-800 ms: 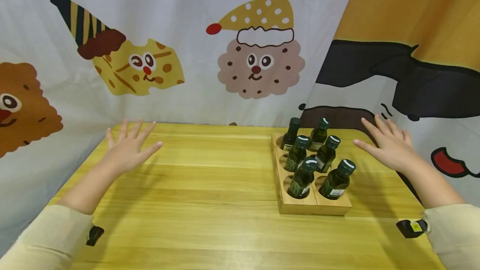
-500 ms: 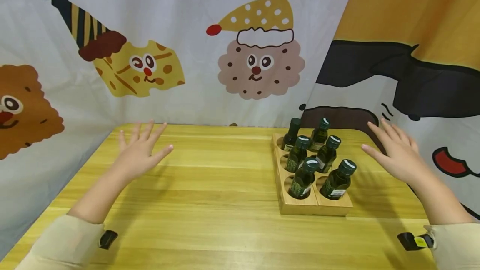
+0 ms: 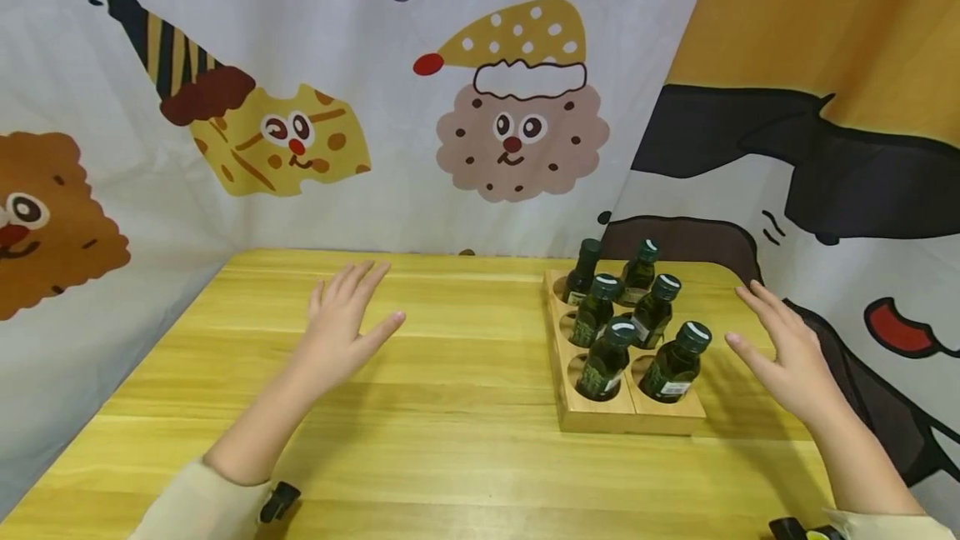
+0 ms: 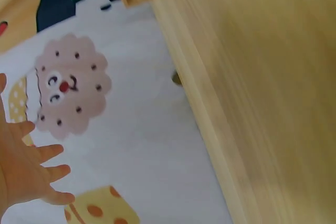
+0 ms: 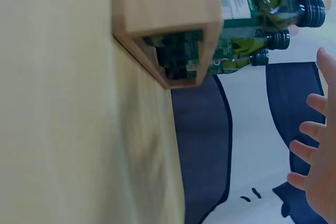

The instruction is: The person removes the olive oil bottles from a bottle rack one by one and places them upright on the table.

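My left hand point(image 3: 341, 336) is held over the left half of the wooden table, fingers spread and thumb out, with nothing in it. To the right of the bottles my right hand point(image 3: 787, 357) hovers with its fingers extended, holding nothing. A light wooden rack point(image 3: 600, 421) stands between the hands, nearer the right one. Several small dark green glass bottles with green screw caps stand in its round holes, among them a front right bottle point(image 3: 675, 363) and a front left bottle point(image 3: 605, 361). The right wrist view shows a white label on one bottle point(image 5: 262, 6) and the rack's open side.
The yellowish wooden table point(image 3: 465, 473) reaches back to a printed cloth point(image 3: 405, 207) with cartoon food figures. Black wrist devices sit at both cuffs, the left device point(image 3: 280, 502) hanging close over the table.
My left hand has moved right and somewhat nearer to me. The right hand has come lower and closer, still beside the rack. Rack and bottles have stayed in place.
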Motion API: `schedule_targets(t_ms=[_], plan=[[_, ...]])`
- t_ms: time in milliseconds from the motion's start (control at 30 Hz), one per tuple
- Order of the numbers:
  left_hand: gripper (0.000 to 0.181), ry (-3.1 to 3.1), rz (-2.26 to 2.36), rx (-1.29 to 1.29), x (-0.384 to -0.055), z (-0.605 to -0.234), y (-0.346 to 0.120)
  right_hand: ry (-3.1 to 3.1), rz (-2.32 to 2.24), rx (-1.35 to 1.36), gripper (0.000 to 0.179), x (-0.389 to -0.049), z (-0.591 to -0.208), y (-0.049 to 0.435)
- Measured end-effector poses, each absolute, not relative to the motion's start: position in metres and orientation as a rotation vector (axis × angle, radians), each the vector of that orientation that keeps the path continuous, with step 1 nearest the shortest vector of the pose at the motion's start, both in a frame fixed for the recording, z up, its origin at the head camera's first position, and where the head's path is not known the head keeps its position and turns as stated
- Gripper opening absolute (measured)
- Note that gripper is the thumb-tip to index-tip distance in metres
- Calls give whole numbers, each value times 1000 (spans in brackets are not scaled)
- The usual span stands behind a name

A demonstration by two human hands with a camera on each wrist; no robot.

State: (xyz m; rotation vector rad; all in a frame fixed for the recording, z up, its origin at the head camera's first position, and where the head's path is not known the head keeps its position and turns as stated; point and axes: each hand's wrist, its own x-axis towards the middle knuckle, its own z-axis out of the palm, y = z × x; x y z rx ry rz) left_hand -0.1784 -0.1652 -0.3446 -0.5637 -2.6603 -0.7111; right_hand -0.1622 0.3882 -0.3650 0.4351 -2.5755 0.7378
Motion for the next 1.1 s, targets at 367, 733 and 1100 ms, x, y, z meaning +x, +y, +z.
schedule_targets(t_ms=[367, 733, 1100], plan=[[65, -2481, -953, -747, -170, -355, -116, -2590, 944, 485, 62, -150, -381, 375], [63, -2519, -1266, -774, -167, -359, -72, -2551, 1153, 626, 70, -147, -407, 378], [64, -2558, -1392, -838, -167, -357, -31, -2538, 1530, 789, 75, -146, -420, 378]])
